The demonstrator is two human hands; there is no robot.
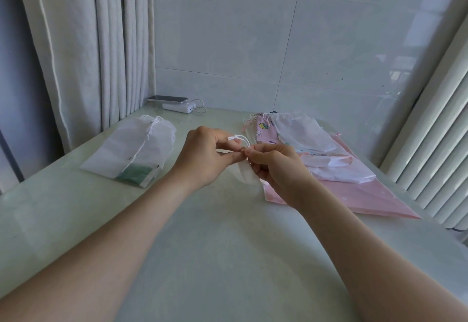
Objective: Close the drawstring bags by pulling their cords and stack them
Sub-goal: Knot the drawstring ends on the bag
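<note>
A small white drawstring bag (247, 175) is held over the middle of the table (202, 245). The left hand (202, 155) pinches its white cord (239, 138). The right hand (277, 167) (fingers curled) grips the bag's mouth. Closed white bags (136, 149) lie to the left and a pink-and-white pile (329, 169) to the right.

Soft, dim daylight, cool cast; pale glare on the tiled wall (390, 68) at right; faint shadows on the table (228, 250); wide-angle bowing at edges
</note>
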